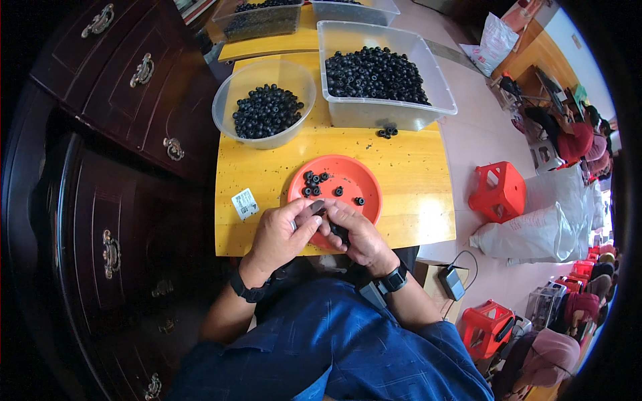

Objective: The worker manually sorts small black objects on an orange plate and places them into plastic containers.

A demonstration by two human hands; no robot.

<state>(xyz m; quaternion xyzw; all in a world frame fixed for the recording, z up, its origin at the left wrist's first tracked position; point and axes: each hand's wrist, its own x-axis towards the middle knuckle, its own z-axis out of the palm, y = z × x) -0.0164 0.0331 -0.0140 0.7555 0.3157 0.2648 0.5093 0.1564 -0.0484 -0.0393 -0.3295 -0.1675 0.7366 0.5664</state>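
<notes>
Both hands meet over the near rim of a red plastic plate (364, 180). My left hand (277, 234) is closed, its fingers pinching a small dark flat piece (317, 206) that looks like a short blade. My right hand (361, 235) is curled around black ring-shaped parts (340, 232), partly hidden by its fingers, and its fingertips touch the left hand's. Several loose black ring-shaped parts (314, 179) with a hole in the middle lie on the plate, most of them grouped at its left side.
Behind the plate stand a round clear tub (224, 127) and a larger rectangular clear bin (394, 110), both holding black parts. A few parts (386, 132) and dark crumbs lie on the yellow table (414, 200). A white label (245, 203) lies left. Dark drawers (140, 194) flank the table; red stools (498, 192) stand right.
</notes>
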